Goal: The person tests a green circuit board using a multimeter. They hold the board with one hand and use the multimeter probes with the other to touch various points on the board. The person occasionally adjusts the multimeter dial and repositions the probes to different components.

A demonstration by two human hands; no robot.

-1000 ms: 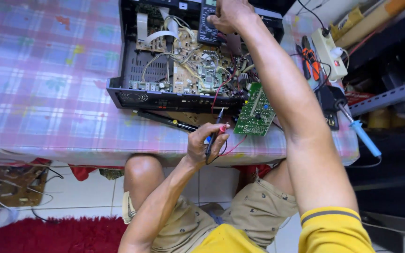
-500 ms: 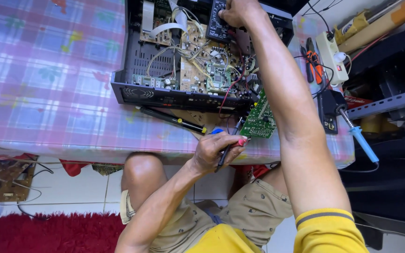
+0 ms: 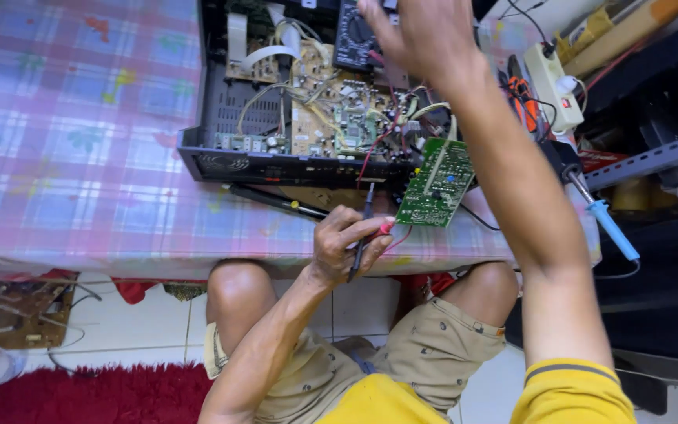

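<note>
Checkered pink-blue vinyl cloth on the counter [image 3: 80, 141], open black metal chassis [image 3: 276, 166] packed with beige boards and tangled wires. Left hand [image 3: 348, 245] pinching thin black and red probes [image 3: 364, 228] beside a loose green circuit board [image 3: 438, 184]. Right hand [image 3: 416, 35] stretched up top, fingers loosely spread over a dark multimeter [image 3: 355, 35].

A slim black probe [image 3: 362, 228] with a red lead lies pinched in the left hand [image 3: 347, 243], tip pointing toward the opened black chassis. A dark multimeter [image 3: 355, 35] sits atop that chassis, under the right hand [image 3: 413, 35].
</note>
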